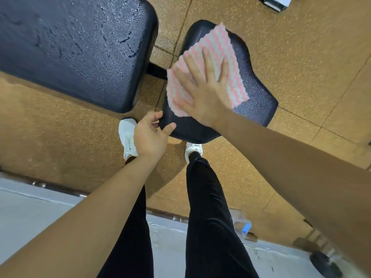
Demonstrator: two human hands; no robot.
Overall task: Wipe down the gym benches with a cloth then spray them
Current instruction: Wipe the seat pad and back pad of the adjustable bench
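The floor (301, 57) is the biggest thing here. It is tan with little specks and thin lines between the tiles. A grey strip (30, 213) runs along its near side.

Up on the left is the long pad (70, 51). It is dark and bumpy and has wet drops all over it.

Two legs in black trousers (208, 217) stand in the middle.

Just to the right of the long pad, with a gap between them, is the small seat pad (257, 101). It is dark too.

The cloth (212, 43) lies on the small seat pad. It is pink and white with wavy stripes, and it covers the left part of the pad.

The right hand (202, 93) lies flat on the cloth with its fingers straight and spread, pressing down.

The left hand (149, 137) grips the near corner of the small seat pad, with the thumb on top.

One white shoe (126, 135) shows by the left hand. The other white shoe (192, 149) peeks out under the small seat pad.

A small clear thing with a blue part (244, 227) sits by the right leg. It is too blurry to tell what it is.
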